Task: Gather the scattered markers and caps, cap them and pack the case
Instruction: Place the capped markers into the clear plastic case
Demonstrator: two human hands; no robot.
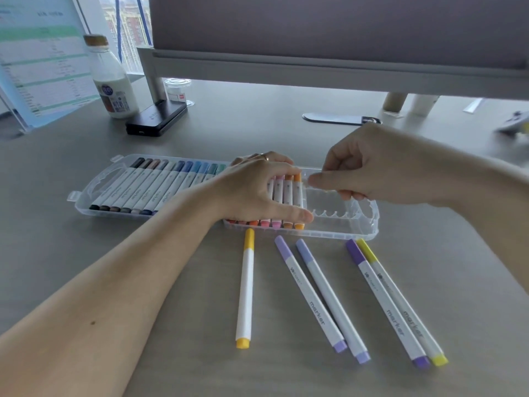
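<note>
A clear plastic marker case lies open across the desk, its slots filled from the left with capped markers from dark tones to orange; the right-end slots are empty. My left hand rests flat over the warm-coloured markers, thumb at their near ends. My right hand hovers over the empty slots with curled fingers, its thumb pointing at the orange marker's far end; I see nothing in it. Several capped markers lie loose in front of the case: a yellow-orange one, two lilac, a purple and a yellow.
A milk bottle, a black box and a small clear jar stand at the back left. A document stand leans at the far left. A raised grey shelf spans the back.
</note>
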